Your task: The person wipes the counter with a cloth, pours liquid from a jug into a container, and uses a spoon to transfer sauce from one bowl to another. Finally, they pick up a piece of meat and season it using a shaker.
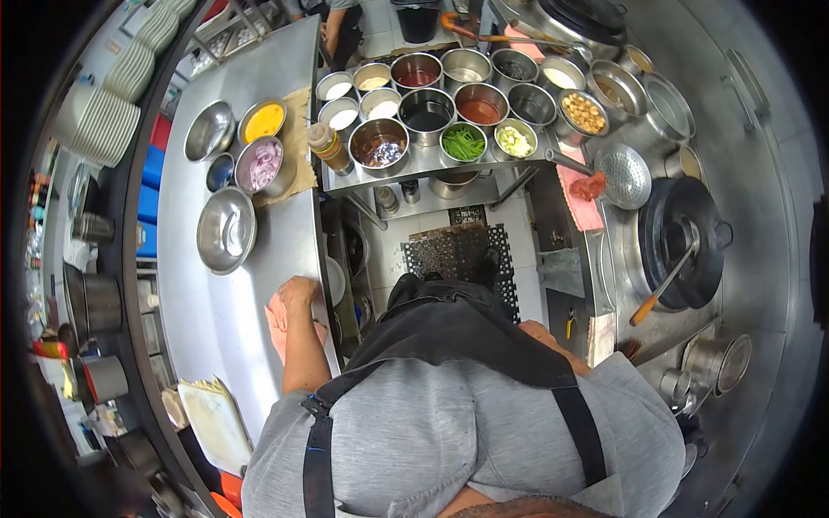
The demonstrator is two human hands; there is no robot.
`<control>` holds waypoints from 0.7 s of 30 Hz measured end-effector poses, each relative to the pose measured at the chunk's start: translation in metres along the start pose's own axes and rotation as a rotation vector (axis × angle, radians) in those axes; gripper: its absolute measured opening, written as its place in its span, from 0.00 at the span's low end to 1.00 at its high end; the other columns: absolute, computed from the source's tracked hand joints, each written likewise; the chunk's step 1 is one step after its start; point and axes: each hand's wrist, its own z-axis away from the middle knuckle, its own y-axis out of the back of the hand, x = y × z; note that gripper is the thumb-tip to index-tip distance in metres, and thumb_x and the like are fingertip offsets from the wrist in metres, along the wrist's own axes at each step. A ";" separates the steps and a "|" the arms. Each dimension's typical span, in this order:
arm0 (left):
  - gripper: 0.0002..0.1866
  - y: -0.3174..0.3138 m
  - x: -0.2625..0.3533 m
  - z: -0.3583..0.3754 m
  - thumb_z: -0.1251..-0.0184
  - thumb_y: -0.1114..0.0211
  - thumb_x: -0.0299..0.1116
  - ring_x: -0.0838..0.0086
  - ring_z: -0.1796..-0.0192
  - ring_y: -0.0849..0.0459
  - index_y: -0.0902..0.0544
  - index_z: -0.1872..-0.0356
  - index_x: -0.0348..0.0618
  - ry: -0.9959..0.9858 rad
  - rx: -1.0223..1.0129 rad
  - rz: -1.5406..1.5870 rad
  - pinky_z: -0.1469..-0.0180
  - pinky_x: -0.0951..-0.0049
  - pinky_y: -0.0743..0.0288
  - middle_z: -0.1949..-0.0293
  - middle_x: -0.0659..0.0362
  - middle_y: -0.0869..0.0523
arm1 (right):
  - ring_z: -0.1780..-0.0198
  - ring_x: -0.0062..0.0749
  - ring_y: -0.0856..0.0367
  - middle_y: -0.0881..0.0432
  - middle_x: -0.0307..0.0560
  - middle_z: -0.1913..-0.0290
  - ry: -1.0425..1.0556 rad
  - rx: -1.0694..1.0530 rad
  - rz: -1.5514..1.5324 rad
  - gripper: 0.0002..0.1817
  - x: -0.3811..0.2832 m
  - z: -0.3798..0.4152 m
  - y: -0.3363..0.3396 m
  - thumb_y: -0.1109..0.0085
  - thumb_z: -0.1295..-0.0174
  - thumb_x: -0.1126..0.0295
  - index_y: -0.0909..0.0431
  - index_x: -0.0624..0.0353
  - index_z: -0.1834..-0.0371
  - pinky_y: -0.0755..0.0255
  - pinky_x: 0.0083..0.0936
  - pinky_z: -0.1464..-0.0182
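My left hand (pixel 298 292) is on the steel counter at the left, its fingers closed on a pink cloth (pixel 276 328) that spreads out under the wrist. A bare steel bowl (pixel 226 230) is the closest vessel to it, just beyond on the same counter. Past that stand a bowl of sliced onion (pixel 260 164) and a bowl of yellow liquid (pixel 262 122). My right hand (pixel 537 331) hangs low by the black apron, near the edge of the stove unit. Its fingers are mostly hidden, and I cannot see anything in it.
Several steel pots of sauces and ingredients crowd the middle shelf (pixel 345 180), with a pot of chopped greens (pixel 464 142) in front. A wok (pixel 691 233) with a ladle and a perforated skimmer (pixel 623 177) are at right. Another person's arm (pixel 332 30) shows at the far end.
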 end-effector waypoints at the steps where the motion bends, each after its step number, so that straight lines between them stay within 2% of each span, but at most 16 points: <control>1: 0.30 -0.001 -0.002 -0.002 0.40 0.43 0.39 0.40 0.37 0.30 0.27 0.42 0.23 -0.010 0.007 -0.016 0.38 0.54 0.30 0.39 0.32 0.30 | 0.53 0.52 0.17 0.16 0.59 0.58 -0.038 -0.050 0.005 0.15 -0.004 0.002 0.000 0.53 0.39 0.64 0.17 0.60 0.62 0.24 0.45 0.50; 3: 0.28 0.004 -0.003 0.000 0.41 0.42 0.41 0.45 0.35 0.28 0.23 0.44 0.30 -0.093 -0.023 -0.078 0.37 0.55 0.31 0.38 0.39 0.26 | 0.52 0.52 0.17 0.16 0.60 0.58 -0.046 -0.004 -0.078 0.16 0.001 -0.002 -0.025 0.54 0.37 0.63 0.17 0.60 0.62 0.24 0.45 0.50; 5: 0.26 -0.003 -0.005 -0.008 0.41 0.42 0.41 0.48 0.36 0.26 0.21 0.46 0.32 -0.100 0.016 -0.108 0.37 0.56 0.30 0.40 0.41 0.23 | 0.52 0.52 0.17 0.16 0.59 0.58 -0.087 -0.026 -0.121 0.18 0.034 -0.045 -0.096 0.55 0.37 0.61 0.17 0.59 0.60 0.23 0.46 0.50; 6: 0.25 -0.006 -0.006 -0.012 0.42 0.43 0.42 0.52 0.37 0.24 0.18 0.48 0.34 -0.100 0.048 -0.127 0.38 0.57 0.29 0.42 0.43 0.20 | 0.52 0.52 0.17 0.16 0.59 0.58 -0.089 -0.024 -0.133 0.18 0.023 -0.036 -0.081 0.55 0.37 0.61 0.17 0.59 0.60 0.23 0.46 0.50; 8: 0.25 -0.001 -0.007 -0.010 0.42 0.43 0.42 0.52 0.39 0.22 0.18 0.50 0.33 -0.156 0.044 -0.165 0.39 0.58 0.28 0.44 0.42 0.19 | 0.52 0.51 0.17 0.16 0.57 0.57 -0.144 0.030 -0.139 0.14 -0.020 0.003 -0.012 0.49 0.40 0.63 0.17 0.58 0.60 0.23 0.46 0.50; 9: 0.24 0.001 -0.006 -0.008 0.43 0.44 0.42 0.52 0.42 0.20 0.17 0.52 0.33 -0.206 0.039 -0.192 0.40 0.60 0.27 0.46 0.41 0.18 | 0.52 0.51 0.17 0.16 0.57 0.57 -0.148 0.028 -0.150 0.14 -0.015 -0.003 -0.017 0.49 0.40 0.63 0.17 0.58 0.60 0.23 0.46 0.50; 11: 0.24 -0.005 -0.012 -0.022 0.43 0.45 0.41 0.53 0.43 0.19 0.16 0.53 0.33 -0.241 0.056 -0.227 0.41 0.60 0.27 0.48 0.41 0.17 | 0.53 0.51 0.17 0.15 0.56 0.58 -0.068 0.093 -0.090 0.12 -0.003 -0.017 -0.029 0.40 0.46 0.67 0.18 0.58 0.60 0.22 0.44 0.51; 12: 0.23 -0.009 -0.014 -0.028 0.43 0.45 0.41 0.53 0.44 0.18 0.16 0.54 0.33 -0.271 0.074 -0.251 0.41 0.61 0.26 0.50 0.41 0.17 | 0.53 0.51 0.17 0.15 0.56 0.58 -0.075 0.095 -0.100 0.12 -0.002 -0.017 -0.028 0.40 0.46 0.67 0.18 0.58 0.60 0.22 0.44 0.51; 14: 0.23 -0.005 -0.011 -0.026 0.43 0.45 0.41 0.53 0.44 0.18 0.16 0.54 0.33 -0.274 0.070 -0.270 0.41 0.60 0.26 0.49 0.41 0.17 | 0.54 0.50 0.16 0.15 0.55 0.60 -0.079 0.070 -0.075 0.14 -0.010 -0.008 -0.012 0.34 0.53 0.72 0.17 0.57 0.60 0.22 0.42 0.51; 21: 0.22 -0.007 -0.009 -0.024 0.41 0.45 0.40 0.53 0.44 0.19 0.16 0.53 0.34 -0.229 0.055 -0.303 0.41 0.61 0.26 0.48 0.42 0.17 | 0.53 0.50 0.17 0.15 0.55 0.59 -0.089 0.033 -0.108 0.15 -0.005 -0.011 -0.007 0.33 0.54 0.71 0.16 0.57 0.59 0.22 0.41 0.50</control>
